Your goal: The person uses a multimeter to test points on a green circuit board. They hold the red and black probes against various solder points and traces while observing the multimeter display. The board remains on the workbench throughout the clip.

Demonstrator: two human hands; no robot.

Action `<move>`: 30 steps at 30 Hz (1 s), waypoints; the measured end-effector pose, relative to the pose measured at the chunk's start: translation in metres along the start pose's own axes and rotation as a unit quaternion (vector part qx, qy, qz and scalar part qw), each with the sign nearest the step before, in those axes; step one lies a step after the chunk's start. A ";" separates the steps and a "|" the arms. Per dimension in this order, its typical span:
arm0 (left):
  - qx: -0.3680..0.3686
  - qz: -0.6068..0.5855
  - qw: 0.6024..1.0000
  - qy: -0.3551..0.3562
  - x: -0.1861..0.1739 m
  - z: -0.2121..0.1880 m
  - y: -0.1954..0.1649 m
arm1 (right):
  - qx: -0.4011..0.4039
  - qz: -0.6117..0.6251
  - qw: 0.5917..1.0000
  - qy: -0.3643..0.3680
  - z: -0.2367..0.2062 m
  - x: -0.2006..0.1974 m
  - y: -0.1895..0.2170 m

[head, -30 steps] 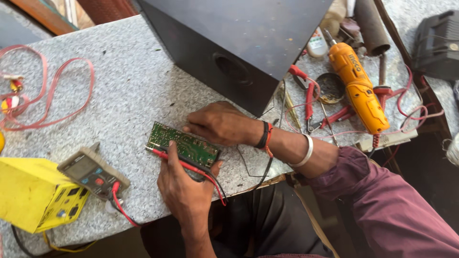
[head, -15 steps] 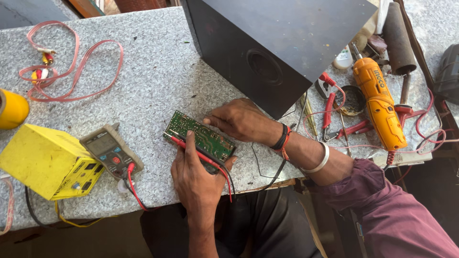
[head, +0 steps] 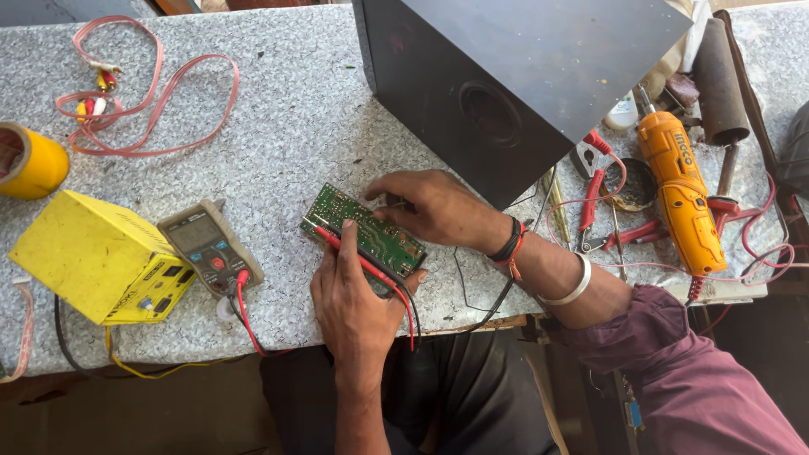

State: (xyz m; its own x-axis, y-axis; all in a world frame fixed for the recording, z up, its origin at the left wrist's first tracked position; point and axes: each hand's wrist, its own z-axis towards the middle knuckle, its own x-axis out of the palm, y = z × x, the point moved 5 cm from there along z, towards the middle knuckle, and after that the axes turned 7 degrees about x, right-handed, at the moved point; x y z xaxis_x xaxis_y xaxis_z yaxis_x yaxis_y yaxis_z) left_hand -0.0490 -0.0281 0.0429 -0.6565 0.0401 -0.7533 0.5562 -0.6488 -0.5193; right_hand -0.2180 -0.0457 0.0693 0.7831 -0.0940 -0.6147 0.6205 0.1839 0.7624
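Note:
A green circuit board [head: 364, 233] lies on the speckled grey worktop [head: 278, 126]. My left hand [head: 354, 295] rests at its near edge and pinches a red test probe [head: 350, 253] whose tip touches the board's left end. My right hand [head: 425, 206] lies on the board's far edge with a black probe under its fingers; that probe is mostly hidden. Red and black leads run from a grey multimeter [head: 209, 246] to the left of the board.
A large black speaker box [head: 514, 76] stands behind the board. At the left lie a yellow box-shaped device [head: 93, 257], a yellow tape roll [head: 29, 160] and pink cables [head: 143, 93]. On the right are an orange electric screwdriver [head: 683, 194] and red-handled pliers [head: 590, 198].
The view has shifted, so everything sits further right and lower in frame. Both hands stay on the board with the probes; the red probe has barely moved.

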 end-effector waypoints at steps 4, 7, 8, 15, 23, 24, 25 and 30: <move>0.004 -0.009 1.000 -0.001 -0.002 0.001 0.000 | -0.025 -0.019 0.999 -0.013 0.000 -0.001 0.000; 0.028 -0.005 1.000 0.005 -0.003 0.001 -0.002 | -0.084 -0.025 0.996 -0.017 -0.001 -0.001 0.005; 0.033 -0.006 0.999 0.010 -0.003 0.001 -0.002 | -0.073 -0.029 0.997 -0.013 -0.001 0.000 0.004; 0.039 -0.022 0.998 0.038 -0.001 -0.004 -0.003 | -0.024 -0.035 0.999 -0.008 0.001 0.001 0.001; 0.045 -0.017 0.998 0.029 -0.003 -0.006 -0.003 | -0.017 -0.055 0.998 -0.017 -0.001 0.001 0.001; 0.049 -0.016 0.998 0.026 -0.003 -0.005 -0.004 | -0.012 -0.056 0.998 -0.022 -0.001 -0.001 0.000; 0.051 -0.014 0.998 0.023 -0.003 -0.005 -0.004 | -0.007 -0.057 0.998 -0.027 0.000 -0.002 0.000; 0.050 -0.021 0.998 0.029 -0.004 -0.004 -0.003 | 0.001 -0.041 0.998 -0.038 0.001 -0.006 -0.001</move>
State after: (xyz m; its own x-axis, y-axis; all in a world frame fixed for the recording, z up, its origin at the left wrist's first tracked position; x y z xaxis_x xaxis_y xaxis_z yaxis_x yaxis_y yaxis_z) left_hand -0.0462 -0.0229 0.0459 -0.6462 0.1105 -0.7551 0.4734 -0.7180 -0.5102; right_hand -0.2233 -0.0461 0.0730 0.7308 -0.1820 -0.6579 0.6824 0.1698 0.7110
